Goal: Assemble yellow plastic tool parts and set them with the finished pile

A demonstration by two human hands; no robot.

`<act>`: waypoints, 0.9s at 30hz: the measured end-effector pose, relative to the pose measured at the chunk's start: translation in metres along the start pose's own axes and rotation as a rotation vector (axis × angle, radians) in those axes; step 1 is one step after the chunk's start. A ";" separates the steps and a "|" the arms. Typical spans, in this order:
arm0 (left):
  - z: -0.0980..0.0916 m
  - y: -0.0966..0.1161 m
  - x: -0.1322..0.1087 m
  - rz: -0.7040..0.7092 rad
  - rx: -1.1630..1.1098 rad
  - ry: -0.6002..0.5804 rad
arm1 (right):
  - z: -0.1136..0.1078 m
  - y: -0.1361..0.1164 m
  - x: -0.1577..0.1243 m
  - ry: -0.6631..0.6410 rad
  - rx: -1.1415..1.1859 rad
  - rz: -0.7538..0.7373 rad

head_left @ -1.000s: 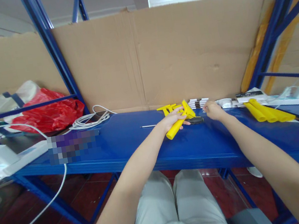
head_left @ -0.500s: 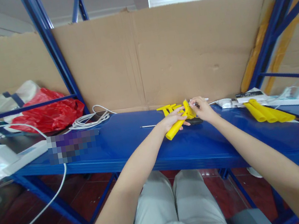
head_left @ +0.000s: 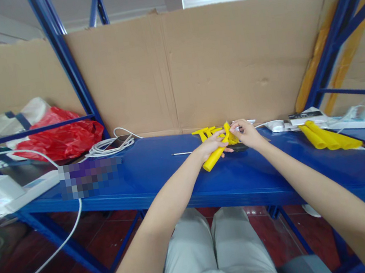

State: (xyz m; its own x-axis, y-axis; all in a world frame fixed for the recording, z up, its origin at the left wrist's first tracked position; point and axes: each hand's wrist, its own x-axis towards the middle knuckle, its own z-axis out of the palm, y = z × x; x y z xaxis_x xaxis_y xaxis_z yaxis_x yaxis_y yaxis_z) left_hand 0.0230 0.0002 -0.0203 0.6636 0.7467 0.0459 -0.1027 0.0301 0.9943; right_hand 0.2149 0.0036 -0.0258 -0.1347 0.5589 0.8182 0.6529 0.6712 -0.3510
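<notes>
My left hand [head_left: 210,144] is closed round a yellow plastic handle part [head_left: 214,157], holding it slanted just above the blue shelf [head_left: 160,167]. My right hand [head_left: 247,133] pinches at the top end of that same part, fingers pressed together; what it pinches is too small to make out. Under the hands lies a dark screwdriver handle [head_left: 239,147]. More yellow T-shaped parts [head_left: 204,132] lie just behind my left hand.
A thin metal rod [head_left: 181,153] lies left of the hands. Yellow tubes [head_left: 328,138] and white parts [head_left: 276,125] sit to the right. A white cable coil [head_left: 109,145], a power strip [head_left: 14,193] and a red bag [head_left: 60,137] are on the left. Cardboard [head_left: 219,61] backs the shelf.
My right hand has come left from the small parts by the white pieces to the top of the yellow part and now pinches there. My left hand has kept its hold.
</notes>
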 end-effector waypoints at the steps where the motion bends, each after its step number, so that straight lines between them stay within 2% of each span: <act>1: 0.000 -0.001 0.001 0.006 -0.006 0.011 | 0.000 0.000 0.000 -0.001 0.009 0.010; 7: -0.001 -0.002 0.004 0.017 -0.047 0.044 | 0.004 0.002 -0.001 0.009 0.037 0.082; 12: -0.002 -0.001 0.002 0.023 -0.104 0.027 | 0.008 0.012 -0.004 0.071 0.100 0.273; 16: 0.001 0.003 -0.003 0.026 -0.149 -0.001 | 0.010 0.017 -0.007 0.023 0.093 0.389; 20: 0.004 0.007 -0.006 0.042 -0.214 -0.012 | 0.013 0.022 -0.005 0.009 0.014 0.405; 24: 0.004 0.011 -0.007 0.071 -0.282 0.087 | 0.004 0.025 -0.003 -0.003 -0.142 0.374; 27: 0.002 0.014 -0.007 0.102 -0.328 0.212 | -0.012 0.021 -0.004 -0.135 -0.307 0.340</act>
State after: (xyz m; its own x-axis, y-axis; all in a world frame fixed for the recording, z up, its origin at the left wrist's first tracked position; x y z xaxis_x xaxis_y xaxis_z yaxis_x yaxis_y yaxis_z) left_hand 0.0181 -0.0058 -0.0070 0.4742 0.8761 0.0877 -0.4141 0.1340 0.9003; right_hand 0.2380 0.0099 -0.0307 0.0422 0.7940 0.6065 0.8642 0.2756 -0.4210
